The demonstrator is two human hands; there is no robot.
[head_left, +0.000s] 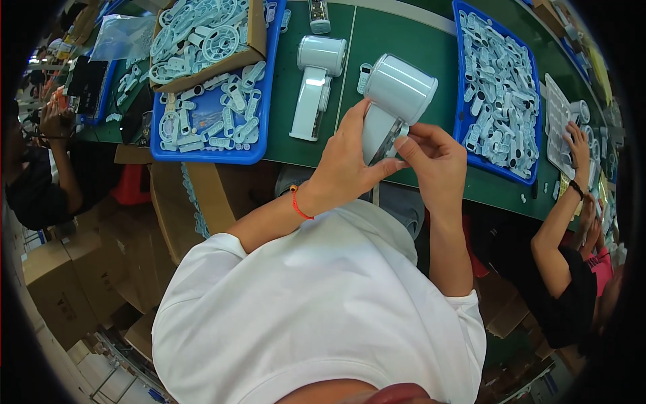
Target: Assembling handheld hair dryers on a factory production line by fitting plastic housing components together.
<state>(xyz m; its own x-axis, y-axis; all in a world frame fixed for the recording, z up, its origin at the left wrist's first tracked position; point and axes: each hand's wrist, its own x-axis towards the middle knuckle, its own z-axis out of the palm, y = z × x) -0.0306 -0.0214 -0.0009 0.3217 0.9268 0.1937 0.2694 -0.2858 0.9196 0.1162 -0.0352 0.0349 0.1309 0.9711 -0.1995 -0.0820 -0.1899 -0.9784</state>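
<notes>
A light-blue handheld fan (pixel 402 86) with a fat cylindrical head is held up in front of me, tilted, its head pointing away. My left hand (pixel 346 151) wraps around its handle from the left, thumb along the near end. At the handle's right side, my right hand (pixel 434 156) pinches a small light-blue piece (pixel 404 129), mostly covered by the fingers. A dark strip shows along the handle between the two hands. To the left, a second handheld fan (pixel 321 55) lies on the green table (pixel 282 146). One small oval light-blue part (pixel 364 78) rests just behind the held fan.
At left, a blue tray (pixel 208 156) carries loose parts and a cardboard box (pixel 258 30) of round grilles and small pieces. Another blue tray (pixel 463 81) at right is heaped with oval parts. Another handle piece (pixel 319 17) lies at the back. Co-workers sit on both sides.
</notes>
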